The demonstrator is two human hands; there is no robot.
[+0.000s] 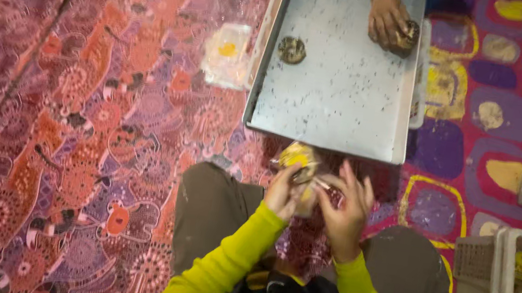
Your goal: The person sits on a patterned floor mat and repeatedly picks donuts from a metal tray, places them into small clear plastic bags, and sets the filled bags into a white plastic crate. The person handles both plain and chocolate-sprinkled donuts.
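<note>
A patterned red and purple carpet (75,113) covers the floor. At twelve o'clock of the person's knees lies a long grey metal tray (343,97), bearing one round dark cake (292,49); another person's hand (388,18) presses a second cake (407,38) at its one o'clock edge. At three o'clock stands a white crate (502,269) of packed pieces. Just below the tray, the left hand (283,194) and right hand (345,213) together grasp a small clear packet (299,162) with a yellow label.
</note>
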